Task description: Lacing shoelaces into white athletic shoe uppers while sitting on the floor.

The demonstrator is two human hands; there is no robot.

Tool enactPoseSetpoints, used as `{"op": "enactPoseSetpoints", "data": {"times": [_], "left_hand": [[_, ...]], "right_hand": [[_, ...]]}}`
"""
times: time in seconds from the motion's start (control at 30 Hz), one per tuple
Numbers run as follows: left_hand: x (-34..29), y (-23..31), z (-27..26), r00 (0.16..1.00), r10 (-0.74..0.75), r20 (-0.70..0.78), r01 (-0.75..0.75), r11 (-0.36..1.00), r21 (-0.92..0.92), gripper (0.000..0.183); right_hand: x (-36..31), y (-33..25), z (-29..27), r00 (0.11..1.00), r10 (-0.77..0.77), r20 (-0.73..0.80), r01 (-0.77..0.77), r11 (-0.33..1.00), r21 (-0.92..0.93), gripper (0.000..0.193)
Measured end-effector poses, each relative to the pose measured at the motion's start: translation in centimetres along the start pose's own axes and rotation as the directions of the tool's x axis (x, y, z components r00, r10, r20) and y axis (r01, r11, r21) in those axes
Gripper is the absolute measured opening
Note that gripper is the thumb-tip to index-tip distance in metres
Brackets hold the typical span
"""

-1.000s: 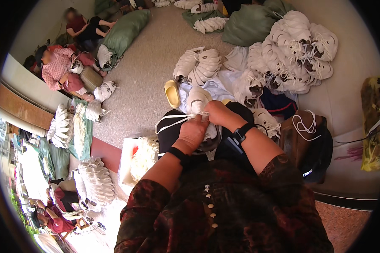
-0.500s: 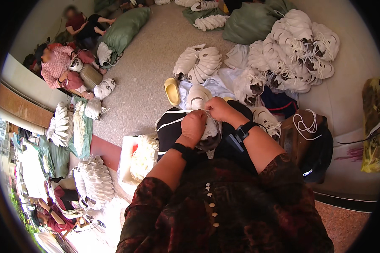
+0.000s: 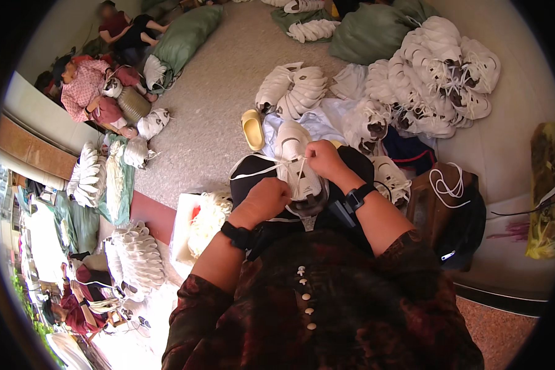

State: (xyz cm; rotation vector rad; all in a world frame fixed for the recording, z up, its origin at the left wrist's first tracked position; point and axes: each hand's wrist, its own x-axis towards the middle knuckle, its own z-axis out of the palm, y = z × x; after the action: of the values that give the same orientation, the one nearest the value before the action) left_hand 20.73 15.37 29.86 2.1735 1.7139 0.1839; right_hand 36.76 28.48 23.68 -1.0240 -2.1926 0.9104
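Note:
A white shoe (image 3: 291, 137) with a dark inner lining rests on my lap, toe pointing away from me. A white shoelace (image 3: 254, 168) runs across its upper and loops out to the left over my dark trouser leg. At the right side of the lacing, my right hand (image 3: 327, 161) is closed, pinching the shoelace between thumb and finger. My left hand (image 3: 269, 197) is curled closed beside the shoe's left edge, lower than the right. Whatever its fingers hold is hidden.
A white box of loose laces (image 3: 188, 237) stands left of my legs. Ahead lie a yellow slipper (image 3: 251, 129) and bundled white shoes (image 3: 299, 89). A large shoe pile (image 3: 438, 80) fills the far right; a brown stool (image 3: 428, 203) stands nearer. Several people sit along the left.
My left hand has drawn back from the shoe's middle, down and to the left, uncovering the crossed lace. My right hand has shifted only slightly and keeps its pinch.

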Motion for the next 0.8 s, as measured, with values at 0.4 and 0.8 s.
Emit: {"op": "enactPoseSetpoints", "data": {"times": [0.4,0.8], "left_hand": [[-1.2,-5.1,1.5,0.717,-0.696,0.031,-0.268,-0.317,-0.91,0.003],[5.7,-5.2,4.5,0.791,-0.591,-0.155,0.048,0.313,-0.949,0.009]], "right_hand": [[-0.7,-3.2,1.5,0.96,-0.261,0.104,0.279,0.927,-0.25,0.006],[-0.5,-3.7,1.9,0.986,-0.127,0.107,0.137,0.986,-0.095,0.023]]}}
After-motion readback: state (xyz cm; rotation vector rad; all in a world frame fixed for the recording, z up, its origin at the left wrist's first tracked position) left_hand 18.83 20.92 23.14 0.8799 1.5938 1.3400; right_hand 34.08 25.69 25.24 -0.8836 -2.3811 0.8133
